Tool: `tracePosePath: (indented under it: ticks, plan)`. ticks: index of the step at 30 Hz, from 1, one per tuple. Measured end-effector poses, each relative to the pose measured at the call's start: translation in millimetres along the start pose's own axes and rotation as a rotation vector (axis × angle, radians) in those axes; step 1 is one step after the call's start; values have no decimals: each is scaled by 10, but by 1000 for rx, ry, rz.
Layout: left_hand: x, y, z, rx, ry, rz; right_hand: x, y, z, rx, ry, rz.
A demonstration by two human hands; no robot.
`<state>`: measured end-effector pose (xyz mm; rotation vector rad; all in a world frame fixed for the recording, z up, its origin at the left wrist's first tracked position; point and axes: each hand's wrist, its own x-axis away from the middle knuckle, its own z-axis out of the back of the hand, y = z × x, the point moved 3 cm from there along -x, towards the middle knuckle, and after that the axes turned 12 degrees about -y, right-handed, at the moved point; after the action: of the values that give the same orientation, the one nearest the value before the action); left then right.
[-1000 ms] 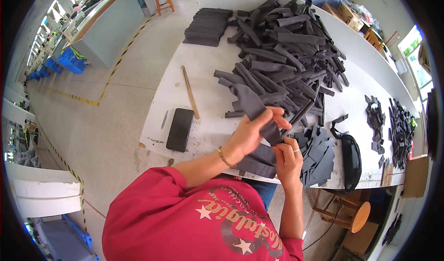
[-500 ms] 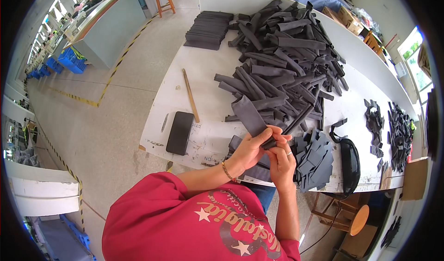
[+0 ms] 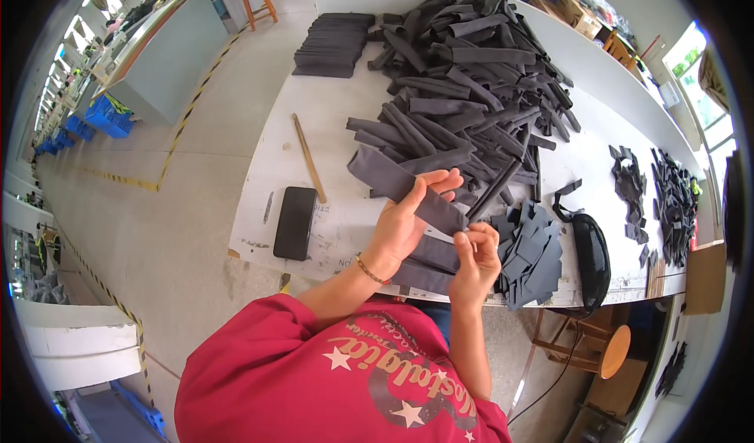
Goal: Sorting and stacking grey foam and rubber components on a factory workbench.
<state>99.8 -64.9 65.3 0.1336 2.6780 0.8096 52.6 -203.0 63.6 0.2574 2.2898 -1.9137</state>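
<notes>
My left hand (image 3: 408, 219) holds a long dark grey fabric strip (image 3: 393, 182) flat across its palm, lifted above the white table (image 3: 275, 160). At the strip's near end, my right hand (image 3: 473, 258) pinches it with the fingertips. Just beyond lies a big heap of similar dark grey strips (image 3: 463, 82). A loose stack of smaller dark cut pieces (image 3: 530, 258) sits right of my right hand, and more flat strips (image 3: 424, 266) lie under my hands at the table's near edge.
A black phone (image 3: 294, 221) and a wooden stick (image 3: 309, 156) lie left of my hands. A neat stack of dark strips (image 3: 334, 42) sits at the far left corner. A black pouch (image 3: 591, 258) and small dark scraps (image 3: 656, 195) lie to the right. A round wooden stool (image 3: 609, 350) stands below the table edge.
The strip has been drawn out of the heap toward me and now lies stretched over my left palm. My right hand has shifted to its near end.
</notes>
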Motion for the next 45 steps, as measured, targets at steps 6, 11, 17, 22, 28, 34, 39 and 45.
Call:
tracePosePath:
  ticks: [6,11,17,22,28,34,39,45]
  plan:
    - [70,17,-110,-12,-128,15,-91,-203,-173,-357,-61,-314]
    - [162,149,129,8,105,93,-59,-144,64,242,-74,30]
    - [369,272,389,-69,307,134,24,-144,106,393,-132,22]
    - [595,326,636,-569,430,231,83,163,487,149,-170,-379]
    - [289,442,670,-1249,314,-150,227,417,643,804,-220,-296]
    - [-356,350,971,-1699,41,-180,26,225,1281,1174,172,-116]
    - [-522,160,836,-1854,-118,-131,-231,303,1764,1619,354,-308]
    - [-426,380,957,-1595,58,-149,-269,126,1891,1515,447,-453]
